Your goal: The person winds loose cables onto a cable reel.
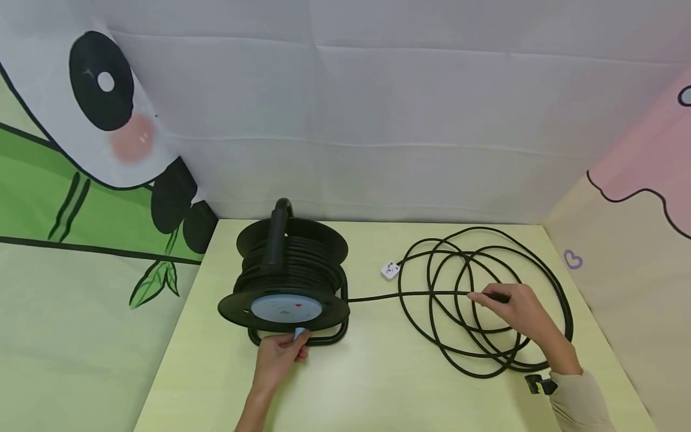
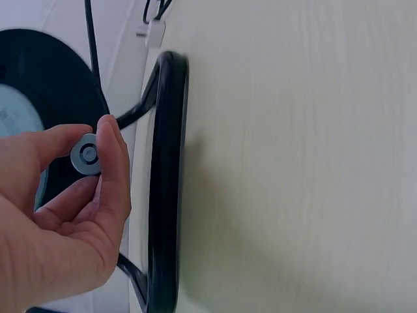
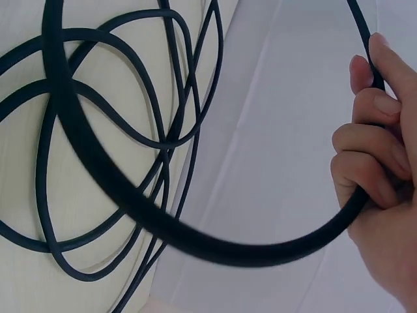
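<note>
A black cable reel (image 1: pixel 291 258) stands on the left half of the table, its drum wound thick with cable. My left hand (image 1: pixel 278 360) is at the reel's near face and pinches a small grey-blue crank knob (image 2: pixel 85 154) between thumb and fingers. To the right, my right hand (image 1: pixel 518 309) grips the black cable (image 1: pixel 378 297), which runs taut from the reel to it. Curled fingers (image 3: pixel 365 140) wrap the cable in the right wrist view, and a slack length droops below them. Loose cable coils (image 1: pixel 432 345) lie beneath this hand.
A white plug (image 1: pixel 390 270) on the cable's end lies between reel and coils. The reel rests on a black tubular frame (image 2: pixel 168 182) and has a black carrying handle (image 1: pixel 276 240). Printed cloth walls (image 1: pixel 378 120) border the pale table (image 1: pixel 388 384).
</note>
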